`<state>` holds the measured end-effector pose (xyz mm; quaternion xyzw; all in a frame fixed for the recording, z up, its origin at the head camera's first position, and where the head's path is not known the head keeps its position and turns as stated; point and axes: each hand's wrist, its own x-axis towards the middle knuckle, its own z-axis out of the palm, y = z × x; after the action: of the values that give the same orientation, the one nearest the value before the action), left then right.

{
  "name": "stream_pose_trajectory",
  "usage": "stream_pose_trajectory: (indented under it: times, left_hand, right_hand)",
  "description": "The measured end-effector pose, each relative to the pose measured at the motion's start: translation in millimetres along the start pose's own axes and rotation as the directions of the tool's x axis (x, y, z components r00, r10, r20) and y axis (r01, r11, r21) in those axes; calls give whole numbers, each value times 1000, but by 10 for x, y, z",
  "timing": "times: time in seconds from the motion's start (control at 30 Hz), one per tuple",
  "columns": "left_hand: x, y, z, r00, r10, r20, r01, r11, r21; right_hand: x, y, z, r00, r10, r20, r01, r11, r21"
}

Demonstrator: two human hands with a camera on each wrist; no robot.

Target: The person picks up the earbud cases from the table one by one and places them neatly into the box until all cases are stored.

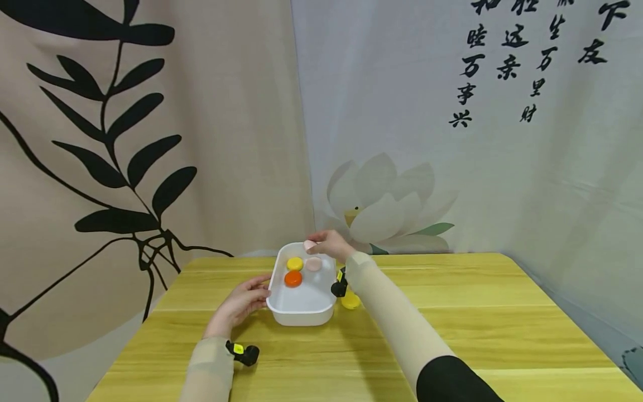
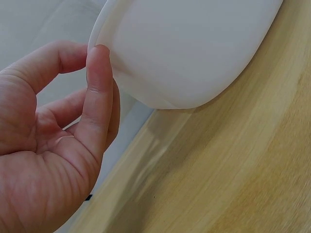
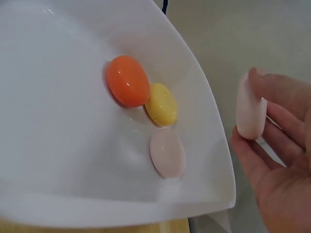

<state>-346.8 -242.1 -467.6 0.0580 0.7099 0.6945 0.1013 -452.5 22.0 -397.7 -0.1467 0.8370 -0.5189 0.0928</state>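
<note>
A white rectangular tray is at the middle of the wooden table. My left hand pinches its left rim between thumb and finger, as the left wrist view shows close up. Over the tray's far end, my right hand holds a pale pink, smooth rounded disc between thumb and fingertips, just outside the rim in the right wrist view. Toward the far end inside the tray lie a glossy orange disc, a yellow disc and a second pale pink disc.
Another yellow disc sits on the table just right of the tray, partly behind the right wrist camera. Behind the table's far edge hangs a printed curtain with leaves, a lotus and dark lettering.
</note>
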Motion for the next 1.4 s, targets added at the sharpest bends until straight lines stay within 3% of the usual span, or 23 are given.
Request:
stream_pose_trajectory:
  times: [0.83,1.13,1.4]
  left_hand:
    - [15,-16,-8,1000,-8,-4,8,1000,-5]
    - [25,-30,-1,1000,-9,-6,9,1000,-6]
    - [32,-26,4,1000,-15,-14,15,1000,-16]
  right_hand:
    - [11,45,192,1000,29,-3,-29,994,-110]
    - [1,57,228,997,63,-45,-66,995,-78]
    - [11,59,246,997,72,-28,-75,990,-116]
